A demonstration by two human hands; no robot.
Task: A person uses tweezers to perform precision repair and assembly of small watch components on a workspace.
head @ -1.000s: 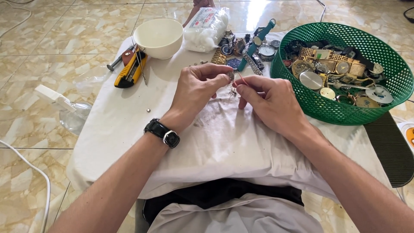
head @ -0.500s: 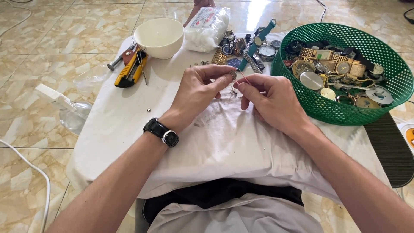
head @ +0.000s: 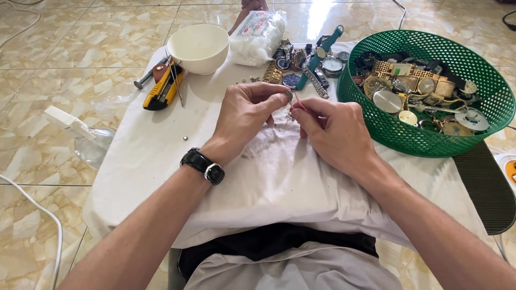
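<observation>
Where left hand meets right hand, tiny part — indistinct.

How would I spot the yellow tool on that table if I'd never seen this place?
Start at the white cloth-covered table and find the white bowl at its far left. Just left of the bowl lies the yellow utility knife, yellow and black, the only brightly coloured tool among the thin metal tools beside it.

One package is seen: a clear plastic bag of white cotton, soft and bulging, with coloured print on its top face, lying at twelve o'clock on the cloth-covered table, just right of the white bowl.
</observation>
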